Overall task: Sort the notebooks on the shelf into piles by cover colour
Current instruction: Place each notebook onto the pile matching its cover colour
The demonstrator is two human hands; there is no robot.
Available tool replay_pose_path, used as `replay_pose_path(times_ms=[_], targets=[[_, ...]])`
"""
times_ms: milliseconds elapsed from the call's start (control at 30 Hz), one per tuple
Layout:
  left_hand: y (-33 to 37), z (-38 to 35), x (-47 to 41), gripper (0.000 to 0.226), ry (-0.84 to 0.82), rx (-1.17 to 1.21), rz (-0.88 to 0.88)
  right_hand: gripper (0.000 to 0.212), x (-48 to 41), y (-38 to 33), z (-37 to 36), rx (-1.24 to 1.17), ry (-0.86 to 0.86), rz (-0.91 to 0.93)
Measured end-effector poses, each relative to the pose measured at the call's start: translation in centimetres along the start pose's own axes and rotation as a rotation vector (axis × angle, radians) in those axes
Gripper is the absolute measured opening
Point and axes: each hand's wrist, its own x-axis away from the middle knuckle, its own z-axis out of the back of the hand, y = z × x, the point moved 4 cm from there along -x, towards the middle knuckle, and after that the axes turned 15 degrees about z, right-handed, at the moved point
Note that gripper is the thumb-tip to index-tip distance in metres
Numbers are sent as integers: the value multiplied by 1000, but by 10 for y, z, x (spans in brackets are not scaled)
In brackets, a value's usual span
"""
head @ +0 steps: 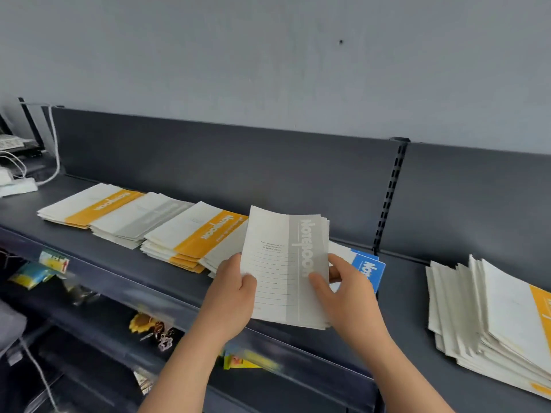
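I see my left grip and right grip both curled round a thin stack of grey notebooks. They are flat, bendy paper with a grey band, held just above the dark, smooth shelf. The stack hides most of the blue notebooks. The fanned pile on the right is cut off. The small print is too blurry to read.
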Motion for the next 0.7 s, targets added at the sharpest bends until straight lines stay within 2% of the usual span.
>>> replay_pose_path(times_ms=[367, 700], targets=[[-61, 145, -81, 29, 88, -202, -43, 28, -57, -64, -152, 65, -32, 20], [-97, 200, -153, 27, 153, -223, -31, 29, -118, -79, -226, 78, -103, 8]])
